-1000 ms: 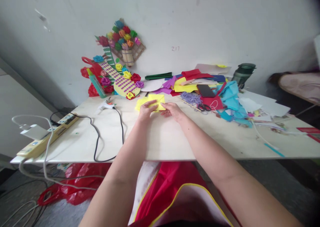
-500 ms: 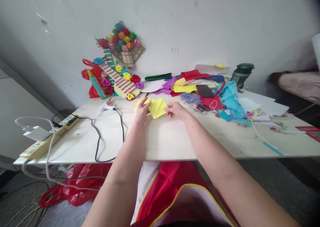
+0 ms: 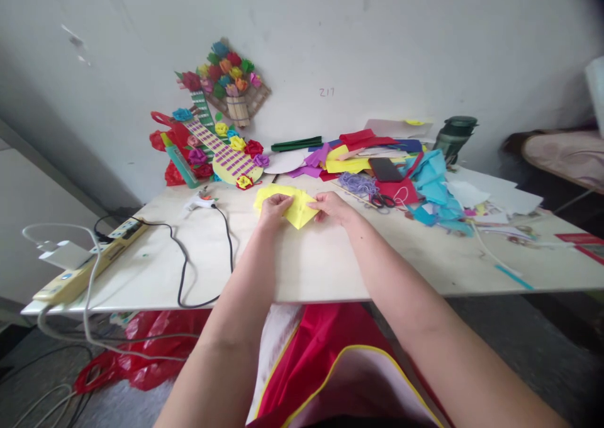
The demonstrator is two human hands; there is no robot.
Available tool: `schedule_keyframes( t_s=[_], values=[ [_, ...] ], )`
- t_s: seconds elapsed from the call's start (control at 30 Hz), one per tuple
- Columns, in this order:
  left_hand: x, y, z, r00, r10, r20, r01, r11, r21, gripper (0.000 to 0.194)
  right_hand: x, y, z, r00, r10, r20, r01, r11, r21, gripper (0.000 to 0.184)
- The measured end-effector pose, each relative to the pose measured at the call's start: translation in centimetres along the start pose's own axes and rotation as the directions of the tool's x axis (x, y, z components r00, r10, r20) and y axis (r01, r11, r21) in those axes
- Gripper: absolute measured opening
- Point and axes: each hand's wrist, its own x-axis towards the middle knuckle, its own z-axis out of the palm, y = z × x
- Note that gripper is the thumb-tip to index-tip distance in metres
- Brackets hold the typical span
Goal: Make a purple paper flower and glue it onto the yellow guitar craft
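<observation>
A folded piece of yellow paper [image 3: 296, 209] lies on the pale table [image 3: 302, 258], held between both hands. My left hand [image 3: 274, 208] rests on its left part, fingers curled and pinching the paper. My right hand [image 3: 333, 206] pinches the paper's right corner with thumb and fingers. A second yellow sheet [image 3: 267, 192] shows under and behind the left hand.
A paper guitar with paper roses [image 3: 221, 154] leans at the wall. A glue gun [image 3: 201, 199] with black cord, a power strip [image 3: 87, 261], a heap of coloured paper [image 3: 372, 157], scissors [image 3: 383, 200], a phone [image 3: 384, 170] and a dark bottle [image 3: 453, 135] stand around.
The yellow paper was lifted and turned half a second ago; now it lies lower on the table with both hands pressing on it.
</observation>
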Motion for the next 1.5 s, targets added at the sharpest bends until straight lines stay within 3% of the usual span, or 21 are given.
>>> schedule_keyframes(
  t_s=[0.2, 0.3, 1.07, 1.5],
  values=[
    [-0.4, 0.5, -0.8, 0.974, -0.095, 0.205, 0.11, 0.992, -0.06, 0.038, -0.2, -0.3, -0.1, 0.999, 0.001, -0.042, -0.001, 1.0, -0.008, 0.016],
    [-0.3, 0.5, -1.2, 0.964, -0.099, 0.248, 0.111, 0.993, -0.035, 0.036, -0.1, -0.3, -0.3, 1.0, 0.001, -0.025, -0.001, 1.0, 0.005, 0.011],
    [-0.3, 0.7, -1.7, 0.94, -0.106, 0.324, 0.181, 0.961, -0.21, 0.03, 0.3, 0.0, -0.6, 0.999, -0.035, -0.006, 0.035, 0.987, 0.158, 0.002],
    [-0.3, 1.0, -1.4, 0.946, -0.138, 0.295, 0.224, 0.934, -0.28, 0.025, 0.3, 0.0, -0.7, 0.999, -0.046, -0.016, 0.049, 0.974, 0.219, 0.015]
  ],
)
